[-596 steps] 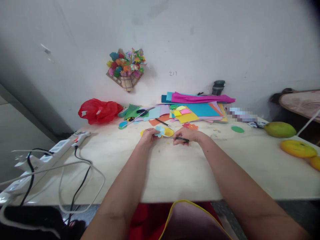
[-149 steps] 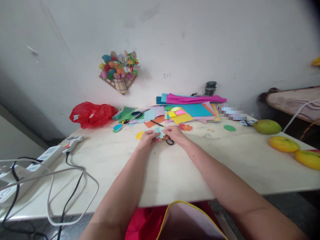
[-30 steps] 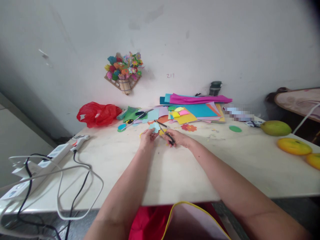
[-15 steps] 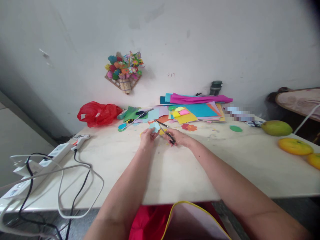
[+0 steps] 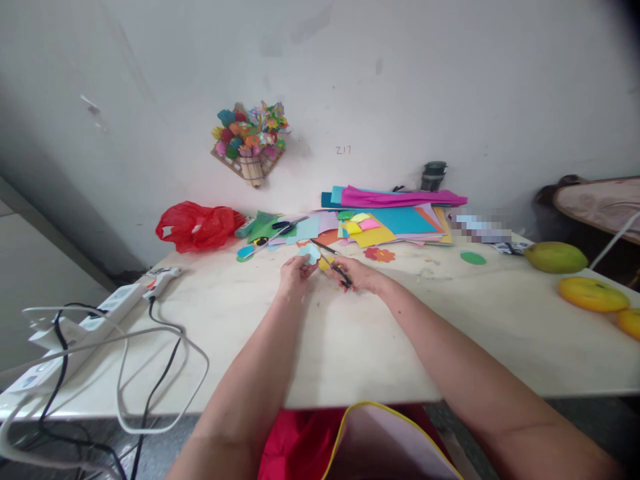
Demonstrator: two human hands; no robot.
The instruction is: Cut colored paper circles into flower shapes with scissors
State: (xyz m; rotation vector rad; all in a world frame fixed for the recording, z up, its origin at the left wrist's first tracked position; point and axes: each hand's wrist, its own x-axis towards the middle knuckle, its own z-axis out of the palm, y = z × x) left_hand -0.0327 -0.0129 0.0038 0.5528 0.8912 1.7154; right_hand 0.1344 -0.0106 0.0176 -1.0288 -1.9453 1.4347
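Between the fingers of my left hand [image 5: 296, 270] is a light blue paper flower [image 5: 311, 253] with a scalloped edge. Black-handled scissors [image 5: 341, 273] are in my right hand [image 5: 357, 275], their blades pointing up and left beside the flower's right edge. Whether the blades touch the paper I cannot tell. Just behind my right fingers lies a yellow paper piece [image 5: 326, 263]. Red and orange paper flowers [image 5: 380, 255] rest on the table to the right of my hands.
Coloured sheets [image 5: 415, 221] are stacked behind my hands, with a second pair of scissors [image 5: 284, 228] at their left. A red plastic bag [image 5: 197, 227] and a power strip [image 5: 107, 313] with loose cables are at left. Mango-like fruits [image 5: 557, 257] lie at right, near a green paper oval [image 5: 473, 258].
Hardly anything differs. The whole view has shifted very slightly, while both hands keep their hold on the paper flower and the scissors.
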